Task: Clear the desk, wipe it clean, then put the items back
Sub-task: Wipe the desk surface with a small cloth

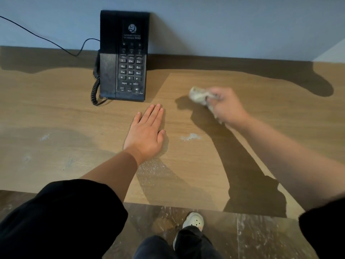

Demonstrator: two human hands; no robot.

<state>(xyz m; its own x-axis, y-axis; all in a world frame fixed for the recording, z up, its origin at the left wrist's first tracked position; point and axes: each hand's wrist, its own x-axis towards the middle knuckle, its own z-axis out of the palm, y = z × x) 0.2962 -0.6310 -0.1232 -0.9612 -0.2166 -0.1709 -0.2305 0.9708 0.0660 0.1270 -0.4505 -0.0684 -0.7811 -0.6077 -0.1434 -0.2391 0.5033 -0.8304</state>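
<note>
Wood-grain worktop [56, 113] carries a black desk telephone [124, 57], which stands at the back against the wall. From the cloth in hand, the wiping step appears to be the one under way. The person's right hand [227, 107] is clamped round a crumpled pale cloth [198, 95], to the right of the telephone. It is blurred, so it cannot be told whether the cloth touches the wood. The left hand [147, 131] lies flat on the surface, fingers straight and together, holding nothing.

A whitish dust patch [190, 137] sits just right of that thumb. A speckled film [155, 167] lies beside the left wrist, and a fainter smear [44, 137] shows far left. To do the step well, the cloth should probably press flat and sweep in overlapping strokes towards the near edge, over those marks. The flat hand would need lifting, and the telephone moving, to reach the wood beneath them.
</note>
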